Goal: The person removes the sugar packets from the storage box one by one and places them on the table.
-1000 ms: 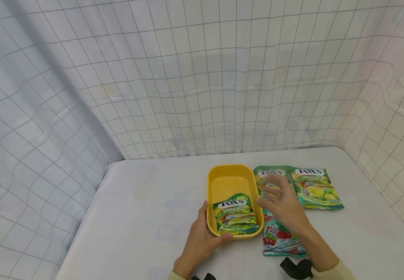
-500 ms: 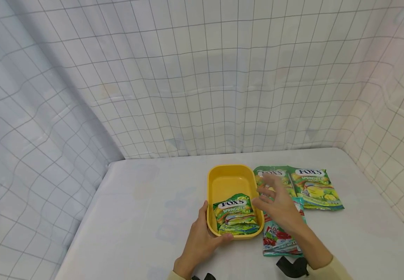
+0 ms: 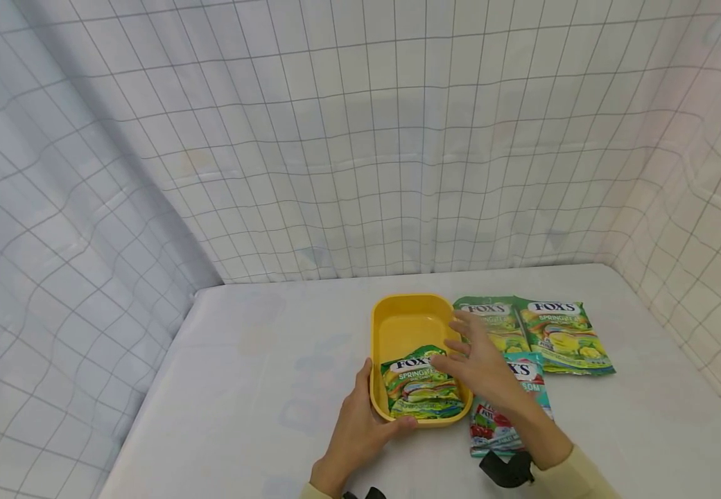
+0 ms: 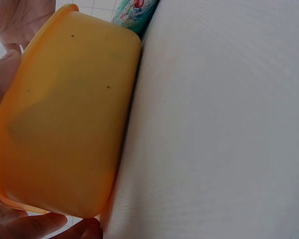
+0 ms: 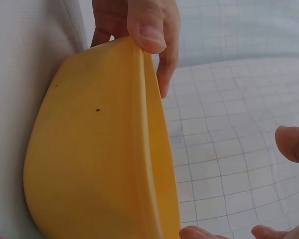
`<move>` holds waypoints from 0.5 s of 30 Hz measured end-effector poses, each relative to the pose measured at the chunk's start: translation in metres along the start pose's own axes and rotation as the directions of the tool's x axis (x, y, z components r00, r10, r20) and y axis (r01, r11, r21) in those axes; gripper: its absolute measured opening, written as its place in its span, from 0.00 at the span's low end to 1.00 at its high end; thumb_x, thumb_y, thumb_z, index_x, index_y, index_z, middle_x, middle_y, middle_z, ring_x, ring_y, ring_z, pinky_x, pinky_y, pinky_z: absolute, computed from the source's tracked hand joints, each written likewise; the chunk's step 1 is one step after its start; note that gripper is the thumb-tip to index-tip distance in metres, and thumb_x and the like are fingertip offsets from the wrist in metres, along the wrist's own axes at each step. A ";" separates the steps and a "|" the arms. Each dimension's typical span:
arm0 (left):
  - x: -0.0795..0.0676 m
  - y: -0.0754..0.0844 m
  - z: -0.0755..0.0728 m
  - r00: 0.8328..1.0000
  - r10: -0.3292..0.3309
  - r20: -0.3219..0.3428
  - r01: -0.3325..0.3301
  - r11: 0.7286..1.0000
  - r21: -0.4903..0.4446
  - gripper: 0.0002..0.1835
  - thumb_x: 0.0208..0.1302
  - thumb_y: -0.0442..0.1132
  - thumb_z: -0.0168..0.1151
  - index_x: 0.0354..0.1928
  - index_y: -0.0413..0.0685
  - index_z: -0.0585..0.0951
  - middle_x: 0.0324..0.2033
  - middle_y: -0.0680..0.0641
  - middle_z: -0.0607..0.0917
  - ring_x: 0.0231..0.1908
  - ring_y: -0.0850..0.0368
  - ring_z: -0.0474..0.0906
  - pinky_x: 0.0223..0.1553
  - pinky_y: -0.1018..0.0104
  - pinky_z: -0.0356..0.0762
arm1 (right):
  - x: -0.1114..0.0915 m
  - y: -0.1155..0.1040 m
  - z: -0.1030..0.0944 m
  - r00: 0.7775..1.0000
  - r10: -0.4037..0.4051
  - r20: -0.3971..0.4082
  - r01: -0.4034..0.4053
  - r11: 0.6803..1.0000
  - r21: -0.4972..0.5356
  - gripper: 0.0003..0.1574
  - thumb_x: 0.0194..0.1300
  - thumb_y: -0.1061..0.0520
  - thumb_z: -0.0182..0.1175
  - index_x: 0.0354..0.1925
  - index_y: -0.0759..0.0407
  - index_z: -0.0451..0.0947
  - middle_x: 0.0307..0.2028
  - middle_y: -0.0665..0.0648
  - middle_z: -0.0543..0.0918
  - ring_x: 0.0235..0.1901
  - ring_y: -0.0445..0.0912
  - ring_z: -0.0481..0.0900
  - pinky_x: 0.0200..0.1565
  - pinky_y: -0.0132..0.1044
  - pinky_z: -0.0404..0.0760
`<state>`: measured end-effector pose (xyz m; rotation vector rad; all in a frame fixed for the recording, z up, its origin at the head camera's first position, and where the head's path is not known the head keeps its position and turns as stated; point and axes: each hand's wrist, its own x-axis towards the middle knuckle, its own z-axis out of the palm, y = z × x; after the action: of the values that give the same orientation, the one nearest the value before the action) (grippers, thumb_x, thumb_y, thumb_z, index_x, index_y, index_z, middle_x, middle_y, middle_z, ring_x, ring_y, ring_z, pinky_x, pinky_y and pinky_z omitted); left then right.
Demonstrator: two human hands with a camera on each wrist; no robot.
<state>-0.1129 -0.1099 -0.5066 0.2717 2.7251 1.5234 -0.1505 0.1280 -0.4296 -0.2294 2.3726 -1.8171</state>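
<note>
A yellow plastic tub (image 3: 407, 326) stands on the white table, with a green Fox's Spring Tea candy bag (image 3: 421, 388) lying in its near half. My left hand (image 3: 357, 423) grips the tub's near left corner, thumb at the near rim and fingers along the left side. In the right wrist view, that left thumb (image 5: 152, 37) lies over the rim. My right hand (image 3: 485, 367) hovers at the tub's right rim, its fingers apart and reaching over the opening. Nothing is held in it. The right forearm hides part of a teal Fox's candy bag (image 3: 530, 371).
Two more green Spring Tea bags, one (image 3: 491, 315) partly behind my right hand and another (image 3: 563, 336) farther right, lie flat right of the tub. A white grid-patterned curtain (image 3: 367, 138) encloses the table's back and sides.
My right hand has moved left, from above the bags to over the tub's right rim, uncovering more of the teal bag. The left hand and tub have stayed put.
</note>
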 end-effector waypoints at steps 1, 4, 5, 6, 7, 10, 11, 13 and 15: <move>0.000 0.000 0.000 1.000 -0.001 0.001 0.001 1.000 0.000 0.67 0.51 0.63 0.78 0.80 0.38 0.48 0.65 0.42 0.75 0.62 0.51 0.75 0.63 0.48 0.72 | 0.001 0.000 0.001 1.000 0.005 0.004 -0.005 1.000 -0.004 0.60 0.66 0.48 0.71 0.80 0.53 0.44 0.77 0.67 0.53 0.70 0.66 0.64 0.63 0.59 0.72; 0.000 0.001 0.000 1.000 -0.007 0.005 0.007 1.000 -0.001 0.66 0.52 0.63 0.78 0.80 0.38 0.48 0.65 0.42 0.76 0.61 0.51 0.76 0.63 0.48 0.72 | 0.002 -0.001 0.004 1.000 0.015 0.011 -0.014 1.000 -0.017 0.60 0.66 0.46 0.71 0.80 0.51 0.44 0.77 0.66 0.53 0.71 0.66 0.64 0.64 0.60 0.70; 0.000 0.001 0.000 1.000 -0.009 0.006 0.009 1.000 0.001 0.66 0.52 0.63 0.78 0.80 0.38 0.48 0.65 0.42 0.75 0.61 0.51 0.75 0.63 0.47 0.72 | 0.003 -0.001 0.005 1.000 0.017 0.013 -0.017 1.000 -0.023 0.60 0.65 0.45 0.71 0.80 0.51 0.44 0.77 0.66 0.53 0.71 0.66 0.63 0.64 0.61 0.70; 0.000 0.001 0.000 1.000 -0.009 0.007 0.009 1.000 0.002 0.66 0.52 0.63 0.78 0.80 0.38 0.48 0.65 0.42 0.75 0.61 0.51 0.75 0.63 0.47 0.72 | 0.004 -0.001 0.006 1.000 0.022 0.014 -0.021 0.999 -0.030 0.61 0.65 0.44 0.71 0.80 0.51 0.44 0.77 0.66 0.53 0.71 0.66 0.63 0.64 0.61 0.70; 0.000 0.001 0.000 1.000 -0.010 0.009 0.010 1.000 0.002 0.66 0.52 0.63 0.78 0.80 0.38 0.48 0.66 0.42 0.75 0.62 0.50 0.75 0.63 0.47 0.72 | 0.005 -0.001 0.006 1.000 0.026 0.013 -0.025 0.999 -0.038 0.61 0.65 0.44 0.72 0.80 0.52 0.44 0.77 0.67 0.53 0.71 0.66 0.63 0.64 0.61 0.69; 0.000 0.001 0.000 1.000 -0.012 0.011 0.012 1.000 -0.001 0.66 0.52 0.63 0.78 0.80 0.39 0.48 0.66 0.42 0.74 0.63 0.50 0.74 0.64 0.47 0.71 | 0.007 0.001 0.008 0.999 0.036 0.016 -0.035 0.997 -0.063 0.63 0.64 0.43 0.72 0.80 0.54 0.43 0.77 0.68 0.52 0.71 0.68 0.62 0.65 0.62 0.68; 0.001 0.000 0.000 1.000 -0.011 0.012 0.011 1.000 -0.001 0.66 0.52 0.63 0.77 0.80 0.39 0.48 0.66 0.42 0.74 0.63 0.50 0.74 0.64 0.47 0.71 | 0.008 0.001 0.009 0.999 0.040 0.018 -0.039 0.997 -0.068 0.63 0.64 0.44 0.72 0.80 0.54 0.43 0.77 0.69 0.52 0.71 0.68 0.61 0.66 0.62 0.67; 0.001 0.000 0.000 1.000 -0.012 0.014 0.012 1.000 -0.003 0.66 0.52 0.63 0.77 0.80 0.39 0.48 0.66 0.42 0.74 0.63 0.50 0.74 0.64 0.47 0.71 | 0.009 0.003 0.009 0.999 0.046 0.024 -0.044 0.996 -0.083 0.63 0.64 0.44 0.72 0.80 0.55 0.42 0.77 0.70 0.51 0.72 0.69 0.59 0.66 0.62 0.65; 0.001 -0.001 0.001 1.000 -0.012 0.016 0.012 1.000 -0.001 0.66 0.53 0.63 0.77 0.80 0.39 0.48 0.66 0.43 0.75 0.63 0.50 0.74 0.64 0.47 0.71 | 0.010 0.004 0.010 0.998 0.054 0.031 -0.051 0.994 -0.095 0.64 0.65 0.43 0.72 0.80 0.56 0.41 0.77 0.71 0.50 0.72 0.70 0.57 0.66 0.64 0.65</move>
<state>-0.1137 -0.1097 -0.5077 0.2661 2.7085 1.5125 -0.1587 0.1173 -0.4366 -0.2034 2.4202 -1.6678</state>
